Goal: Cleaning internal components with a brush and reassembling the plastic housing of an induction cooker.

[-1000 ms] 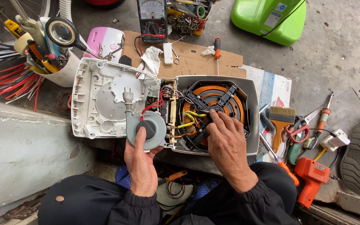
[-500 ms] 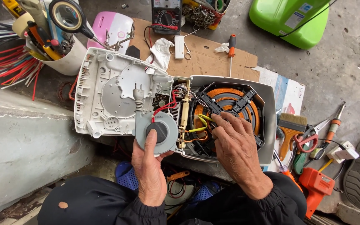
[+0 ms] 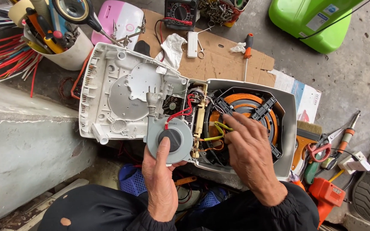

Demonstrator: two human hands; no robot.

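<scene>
our left hand (image 3: 161,182) grips the round grey fan housing (image 3: 169,140) at the opened induction cooker's (image 3: 285,128) near edge, thumb on its black hub. our right hand (image 3: 249,152) rests fingers spread on the orange coil (image 3: 243,102).

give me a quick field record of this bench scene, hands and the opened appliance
left hand: holds the round grey fan unit, thumb on its dark hub
right hand: fingers spread over the orange coil
appliance: opened in two halves, white cover to the left, grey housing with the coil to the right
wiring: red wire and yellow wire between fan and coil
behind: cardboard sheet, multimeter, orange-handled screwdriver
right side: paintbrush, red-handled scissors
</scene>
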